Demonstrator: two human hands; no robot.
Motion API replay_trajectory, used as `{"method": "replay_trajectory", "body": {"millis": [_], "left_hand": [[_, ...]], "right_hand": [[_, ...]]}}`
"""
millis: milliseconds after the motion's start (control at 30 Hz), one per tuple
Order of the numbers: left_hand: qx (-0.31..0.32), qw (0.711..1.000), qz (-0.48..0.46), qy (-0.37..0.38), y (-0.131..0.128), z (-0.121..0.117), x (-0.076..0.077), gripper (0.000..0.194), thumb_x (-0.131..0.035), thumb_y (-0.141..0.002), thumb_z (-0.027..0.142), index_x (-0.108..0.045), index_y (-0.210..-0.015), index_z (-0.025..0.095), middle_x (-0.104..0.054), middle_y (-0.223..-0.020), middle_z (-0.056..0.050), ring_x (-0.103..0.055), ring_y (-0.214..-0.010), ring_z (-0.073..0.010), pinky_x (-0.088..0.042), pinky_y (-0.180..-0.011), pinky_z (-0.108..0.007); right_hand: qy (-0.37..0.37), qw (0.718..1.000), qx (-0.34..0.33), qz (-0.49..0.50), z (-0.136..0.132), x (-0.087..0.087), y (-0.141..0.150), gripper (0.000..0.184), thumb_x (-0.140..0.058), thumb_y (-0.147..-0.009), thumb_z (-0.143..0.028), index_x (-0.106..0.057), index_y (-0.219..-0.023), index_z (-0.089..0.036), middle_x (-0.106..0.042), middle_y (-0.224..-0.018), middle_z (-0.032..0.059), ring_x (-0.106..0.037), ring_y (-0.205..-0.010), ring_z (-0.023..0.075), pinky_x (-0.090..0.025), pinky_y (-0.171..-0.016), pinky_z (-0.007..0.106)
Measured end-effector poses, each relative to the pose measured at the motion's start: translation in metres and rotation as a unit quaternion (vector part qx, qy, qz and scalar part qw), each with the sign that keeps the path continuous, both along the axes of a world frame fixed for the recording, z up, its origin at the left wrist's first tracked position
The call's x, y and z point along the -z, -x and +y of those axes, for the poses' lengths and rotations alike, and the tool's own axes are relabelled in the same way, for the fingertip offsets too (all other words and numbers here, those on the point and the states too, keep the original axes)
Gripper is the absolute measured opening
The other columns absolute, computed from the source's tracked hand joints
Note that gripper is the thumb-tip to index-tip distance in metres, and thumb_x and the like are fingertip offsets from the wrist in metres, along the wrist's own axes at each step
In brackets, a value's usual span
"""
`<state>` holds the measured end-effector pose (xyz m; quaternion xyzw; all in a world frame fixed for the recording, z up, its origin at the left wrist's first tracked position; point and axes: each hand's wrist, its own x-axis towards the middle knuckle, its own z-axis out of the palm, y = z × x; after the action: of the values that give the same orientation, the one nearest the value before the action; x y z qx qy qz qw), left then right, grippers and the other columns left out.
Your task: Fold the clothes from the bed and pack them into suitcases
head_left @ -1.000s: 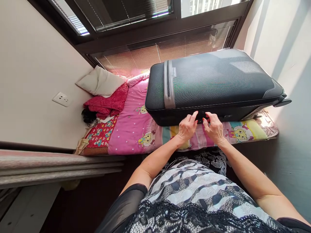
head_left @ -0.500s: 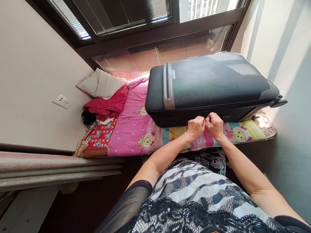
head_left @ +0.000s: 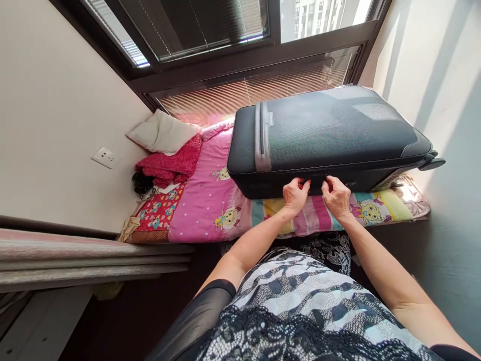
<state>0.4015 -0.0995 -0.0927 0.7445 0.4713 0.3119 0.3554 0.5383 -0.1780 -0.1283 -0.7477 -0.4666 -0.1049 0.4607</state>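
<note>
A large black suitcase (head_left: 326,133) lies flat on a narrow bed with a pink cartoon-print cover (head_left: 210,205), under the window. My left hand (head_left: 295,195) and my right hand (head_left: 336,195) are both at the middle of the suitcase's near side. Each hand's fingers are pinched on something small there, probably a zipper pull, too small to make out. A short gap separates the two hands. The suitcase lid is down.
A white pillow (head_left: 161,133) and a crumpled red blanket (head_left: 167,163) lie at the left end of the bed, with a dark item (head_left: 142,184) beside them. A wall socket (head_left: 103,157) is on the left wall. Walls close in on both sides.
My open fingers at the suitcase's side closed into pinches held together half a second ago. Now the two hands have drawn slightly apart along the side.
</note>
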Motion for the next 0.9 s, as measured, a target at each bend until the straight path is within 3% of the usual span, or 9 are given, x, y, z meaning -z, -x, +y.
{"method": "replay_trajectory", "body": {"millis": [200, 300, 400, 633, 733, 800, 833, 900], "left_hand": [[0.027, 0.992, 0.1, -0.07, -0.002, -0.001, -0.01, 0.023, -0.063, -0.105, 0.034, -0.08, -0.1, 0.019, -0.081, -0.094, -0.011, -0.077, -0.09, -0.0234, -0.053, -0.077, -0.03], [0.079, 0.977, 0.161, -0.118, 0.0, -0.002, -0.012, 0.027, -0.054, -0.107, 0.028, -0.078, -0.102, 0.017, -0.08, -0.098, -0.012, -0.077, -0.092, -0.025, -0.054, -0.074, -0.03], [0.128, 0.957, 0.207, -0.158, 0.002, 0.001, -0.01, 0.026, -0.05, -0.105, 0.023, -0.075, -0.11, 0.015, -0.079, -0.101, -0.014, -0.078, -0.089, -0.0267, -0.055, -0.07, -0.032], [0.163, 0.948, 0.205, -0.183, 0.007, 0.008, -0.005, 0.027, -0.05, -0.106, 0.025, -0.073, -0.117, 0.015, -0.078, -0.105, -0.014, -0.078, -0.089, -0.0272, -0.057, -0.072, -0.034], [0.205, 0.947, 0.179, -0.173, 0.028, 0.006, 0.009, 0.021, -0.058, -0.105, 0.03, -0.075, -0.112, 0.02, -0.078, -0.104, -0.011, -0.078, -0.089, -0.0246, -0.057, -0.074, -0.032], [0.223, 0.954, 0.141, -0.144, 0.055, 0.007, 0.022, 0.016, -0.064, -0.101, 0.028, -0.077, -0.104, 0.021, -0.078, -0.098, -0.008, -0.077, -0.088, -0.0219, -0.057, -0.077, -0.029], [0.209, 0.964, 0.114, -0.119, 0.072, 0.009, 0.029, 0.014, -0.065, -0.099, 0.026, -0.078, -0.099, 0.021, -0.078, -0.094, -0.007, -0.077, -0.087, -0.0205, -0.058, -0.079, -0.029], [0.095, 0.992, 0.04, -0.075, 0.112, 0.021, 0.039, 0.014, -0.064, -0.097, 0.02, -0.077, -0.091, 0.019, -0.079, -0.091, -0.007, -0.076, -0.087, -0.0188, -0.058, -0.083, -0.029]], "right_hand": [[-0.007, 0.998, -0.045, -0.041, 0.001, -0.006, 0.006, 0.033, -0.046, -0.099, -0.037, -0.072, -0.105, -0.016, -0.075, -0.098, 0.0157, -0.072, -0.087, 0.0259, -0.059, -0.084, 0.04], [0.003, 0.992, -0.098, -0.077, 0.004, -0.007, 0.012, 0.031, -0.045, -0.098, -0.034, -0.07, -0.103, -0.017, -0.074, -0.095, 0.0144, -0.071, -0.085, 0.0258, -0.058, -0.08, 0.039], [0.004, 0.99, -0.104, -0.093, 0.009, -0.002, 0.009, 0.028, -0.045, -0.096, -0.035, -0.068, -0.1, -0.019, -0.073, -0.093, 0.0152, -0.071, -0.084, 0.0281, -0.058, -0.078, 0.041], [0.016, 0.993, -0.107, -0.038, 0.014, 0.005, 0.008, 0.025, -0.047, -0.092, -0.041, -0.062, -0.099, -0.023, -0.074, -0.095, 0.0167, -0.072, -0.084, 0.0322, -0.057, -0.079, 0.046], [0.044, 0.993, -0.105, -0.001, 0.002, 0.008, 0.005, 0.031, -0.051, -0.089, -0.047, -0.062, -0.101, -0.021, -0.073, -0.087, 0.0127, -0.068, -0.073, 0.0271, -0.056, -0.073, 0.041], [0.052, 0.995, -0.083, 0.026, -0.013, 0.011, -0.011, 0.033, -0.053, -0.086, -0.049, -0.063, -0.101, -0.021, -0.071, -0.083, 0.0102, -0.065, -0.068, 0.0246, -0.055, -0.071, 0.039], [0.053, 0.996, -0.056, 0.039, -0.024, 0.012, -0.025, 0.032, -0.054, -0.085, -0.049, -0.063, -0.1, -0.021, -0.071, -0.083, 0.0103, -0.065, -0.068, 0.0244, -0.055, -0.072, 0.039], [0.045, 0.997, 0.035, 0.056, -0.047, 0.012, -0.062, 0.027, -0.057, -0.084, -0.045, -0.063, -0.096, -0.022, -0.071, -0.085, 0.0133, -0.065, -0.07, 0.0254, -0.054, -0.073, 0.041]]}}
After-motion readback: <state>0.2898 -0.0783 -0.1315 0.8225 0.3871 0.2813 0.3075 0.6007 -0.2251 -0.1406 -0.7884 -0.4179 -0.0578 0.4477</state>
